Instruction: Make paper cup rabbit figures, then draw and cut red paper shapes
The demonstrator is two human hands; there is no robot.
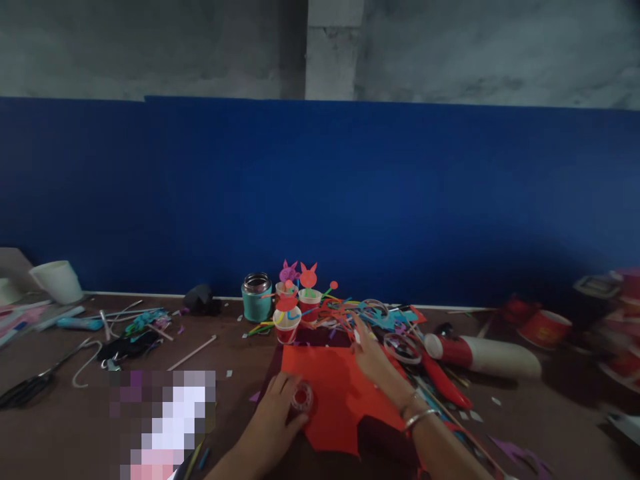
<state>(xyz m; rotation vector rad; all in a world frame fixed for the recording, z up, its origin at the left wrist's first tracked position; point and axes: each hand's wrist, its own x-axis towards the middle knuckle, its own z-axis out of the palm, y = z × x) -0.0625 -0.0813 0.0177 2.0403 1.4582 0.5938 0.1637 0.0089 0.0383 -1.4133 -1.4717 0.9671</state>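
Observation:
My left hand [274, 421] is curled round the left side of a small roll of tape [302, 398], thumb and fingers on either side of it. The tape rests on a sheet of red paper [333, 383]. My right hand [369, 352] reaches over the far right of the sheet, fingers stretched toward a pile of coloured strips [345, 313]. Something small and white shows at its fingertips, too blurred to name. Beyond the sheet stand paper cups [289, 325] with coloured straws and cut-paper animal heads [309, 275].
A teal wide-mouthed flask [257, 300] stands behind the cups. To the right lie a red-and-white cylinder [485, 355] and another roll of tape [403, 348]. Black-handled scissors [30, 390] and a white cup [57, 281] are at left. A blue panel [320, 187] borders the table's back.

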